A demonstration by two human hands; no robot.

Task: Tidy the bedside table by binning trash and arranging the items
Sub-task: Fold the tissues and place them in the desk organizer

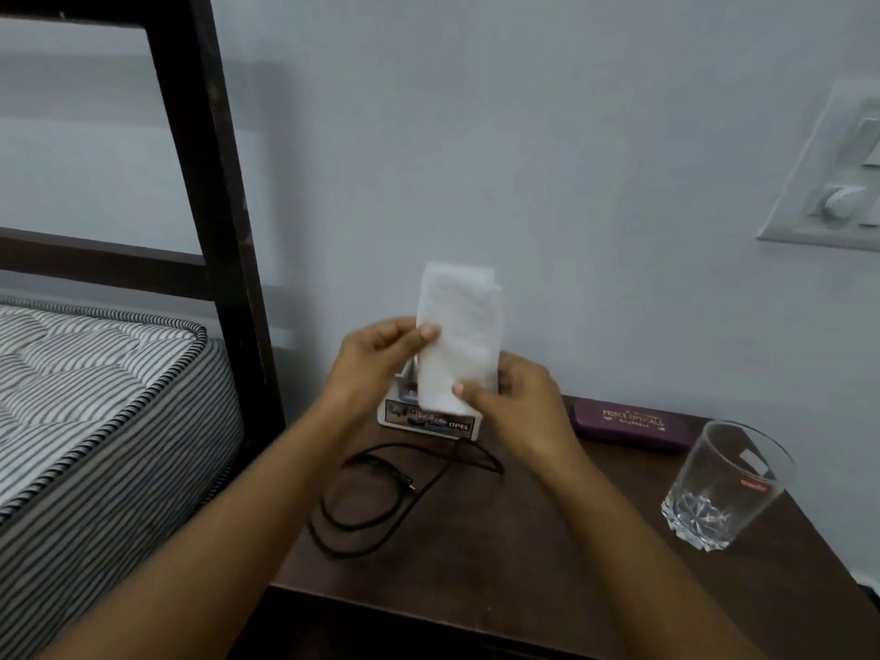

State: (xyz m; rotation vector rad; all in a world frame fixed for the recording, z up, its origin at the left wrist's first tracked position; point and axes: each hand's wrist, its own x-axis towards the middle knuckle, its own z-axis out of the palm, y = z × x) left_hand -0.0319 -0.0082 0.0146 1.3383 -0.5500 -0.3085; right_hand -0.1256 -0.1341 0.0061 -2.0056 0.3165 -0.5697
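A folded white tissue (pixel 459 326) is held upright above the back of the dark wooden bedside table (pixel 524 540). My left hand (pixel 381 354) pinches its left edge with thumb and fingers. My right hand (pixel 514 397) grips its lower right corner. Behind and below the tissue sits a white tissue box (pixel 428 419) with printed lettering, partly hidden by both hands. A black cable (pixel 381 497) lies coiled on the table in front of the box.
A purple spectacle case (pixel 633 423) lies against the wall at the back right. A clear drinking glass (pixel 724 488) stands near the table's right edge. A striped mattress (pixel 95 397) and dark bed frame (pixel 224 231) are at left. A switch panel (pixel 833 183) is on the wall.
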